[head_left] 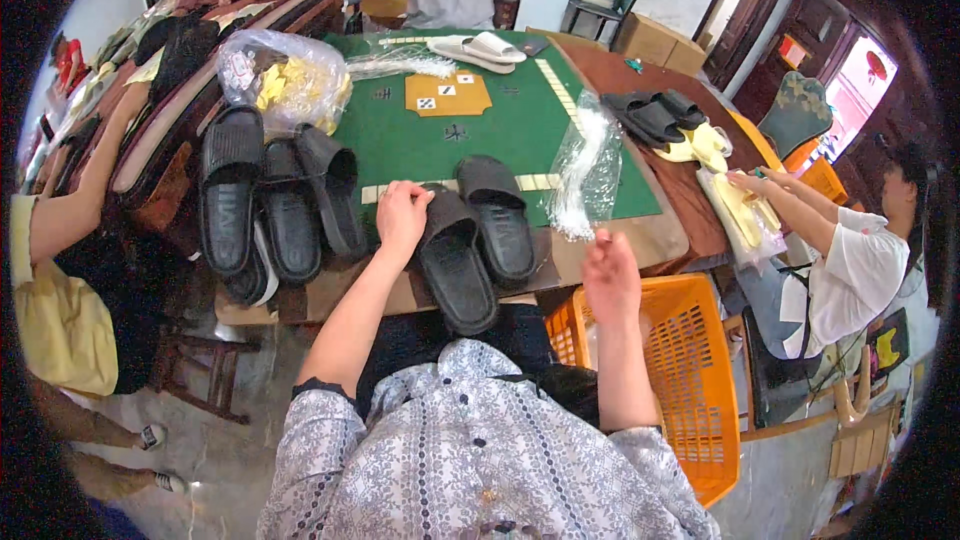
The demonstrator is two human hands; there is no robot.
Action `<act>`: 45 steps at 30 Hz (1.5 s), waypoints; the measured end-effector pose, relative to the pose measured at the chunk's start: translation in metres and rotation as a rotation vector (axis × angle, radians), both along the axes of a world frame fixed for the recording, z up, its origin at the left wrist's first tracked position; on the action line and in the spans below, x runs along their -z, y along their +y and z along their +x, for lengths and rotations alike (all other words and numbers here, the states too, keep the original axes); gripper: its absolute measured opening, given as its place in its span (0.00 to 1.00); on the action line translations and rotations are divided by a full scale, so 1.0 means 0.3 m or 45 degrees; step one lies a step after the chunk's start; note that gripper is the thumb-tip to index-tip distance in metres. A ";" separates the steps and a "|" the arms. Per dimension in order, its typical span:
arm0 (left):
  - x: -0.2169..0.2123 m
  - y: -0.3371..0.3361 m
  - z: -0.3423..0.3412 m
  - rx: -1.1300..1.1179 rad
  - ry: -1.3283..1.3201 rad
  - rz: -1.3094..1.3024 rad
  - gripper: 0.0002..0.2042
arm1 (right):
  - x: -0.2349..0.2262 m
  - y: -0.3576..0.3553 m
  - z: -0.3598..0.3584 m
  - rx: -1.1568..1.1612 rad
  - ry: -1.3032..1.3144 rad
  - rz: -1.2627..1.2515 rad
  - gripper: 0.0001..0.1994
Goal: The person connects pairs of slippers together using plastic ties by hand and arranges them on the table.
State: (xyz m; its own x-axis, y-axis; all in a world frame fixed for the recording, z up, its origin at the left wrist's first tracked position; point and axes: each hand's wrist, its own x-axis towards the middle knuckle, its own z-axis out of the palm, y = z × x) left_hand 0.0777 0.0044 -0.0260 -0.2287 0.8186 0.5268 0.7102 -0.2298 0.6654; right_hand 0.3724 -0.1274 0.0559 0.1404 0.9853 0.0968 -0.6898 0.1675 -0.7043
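Observation:
A black slide sandal (pixel 455 270) hangs partly over the table's near edge, toe strap away from me. Beside it on the right lies a second black slide (pixel 497 225). My left hand (pixel 400 218) is closed in a pinch at the left edge of the first slide's strap; whatever sits between the fingertips is too small to make out. My right hand (pixel 611 265) hovers off the table edge, fingers curled together and slightly blurred, contents unclear. Just beyond it is a clear plastic bag (pixel 585 175) of thin white strands.
More black slides (pixel 232 195) stand to the left, near a clear bag with yellow pieces (pixel 290 80). White slides (pixel 478 50) lie at the far side of the green table top (pixel 520 130). An orange crate (pixel 715 370) is below right. Co-workers sit right, left and opposite.

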 end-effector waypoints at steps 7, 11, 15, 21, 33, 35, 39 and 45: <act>-0.018 0.028 0.000 0.055 0.013 -0.045 0.09 | -0.046 0.096 -0.074 -0.284 -0.654 -0.159 0.10; -0.043 0.109 0.020 0.304 0.053 0.110 0.08 | 0.085 0.198 -0.122 -0.221 -1.474 -0.151 0.12; -0.099 0.215 0.105 0.484 -0.055 -0.206 0.10 | 0.156 0.350 -0.191 -0.023 -2.012 -0.154 0.12; -0.070 0.290 0.175 0.502 0.053 -0.375 0.13 | 0.202 0.503 -0.299 -0.053 -1.591 -0.359 0.10; -0.070 0.190 0.124 0.922 -0.371 -0.634 0.10 | 0.198 0.296 -0.404 -0.094 -0.696 -0.587 0.05; -0.073 0.189 0.127 0.849 -0.387 -0.646 0.09 | 0.209 0.300 -0.388 -0.171 -0.701 -0.569 0.05; -0.051 0.178 0.120 0.822 -0.419 -0.560 0.11 | 0.215 0.270 -0.384 -0.179 -0.647 -0.461 0.05; -0.053 0.163 0.117 0.549 -0.252 -0.434 0.10 | 0.231 0.251 -0.372 -0.164 -0.626 -0.419 0.07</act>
State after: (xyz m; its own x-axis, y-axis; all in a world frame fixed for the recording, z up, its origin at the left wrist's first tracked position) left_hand 0.1129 0.0534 -0.0101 0.0952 0.9754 0.1987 0.4546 -0.2202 0.8631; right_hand 0.2607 -0.0521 -0.0134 0.0344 0.9807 -0.1925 -0.2710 -0.1762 -0.9463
